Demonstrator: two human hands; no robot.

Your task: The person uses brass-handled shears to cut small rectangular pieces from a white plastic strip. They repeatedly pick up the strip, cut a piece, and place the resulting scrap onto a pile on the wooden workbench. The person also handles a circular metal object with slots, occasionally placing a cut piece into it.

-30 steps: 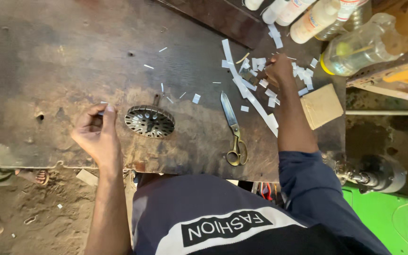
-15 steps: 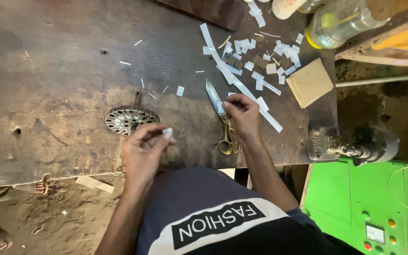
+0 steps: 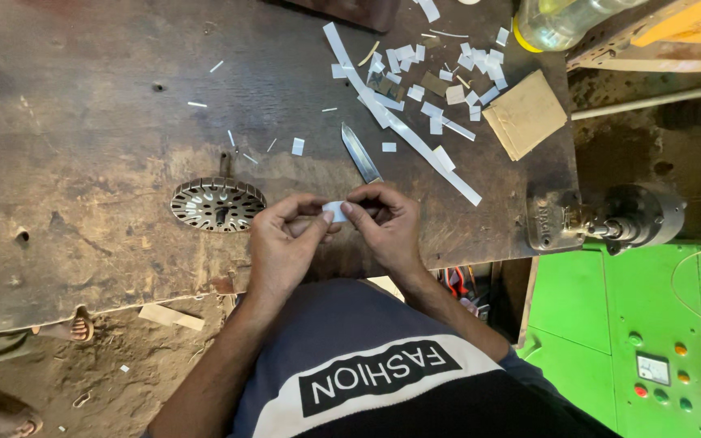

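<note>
Both hands meet over the near edge of a dark, worn workbench. My left hand and my right hand pinch a small white paper piece between thumbs and fingertips. Just beyond my right hand lie scissors, their blades pointing away from me and their handles hidden under the hand. A round slotted metal disc lies flat on the bench, left of my left hand.
White paper strips and scraps litter the bench's far right. A tan cardboard square lies beside them, a plastic bottle behind it. A metal fitting is bolted at the right edge. A green machine with buttons stands lower right.
My right hand came back from the paper scraps, passed over the scissors and joined my left hand. The left hand moved right from beside the disc. Both now hold one white piece.
</note>
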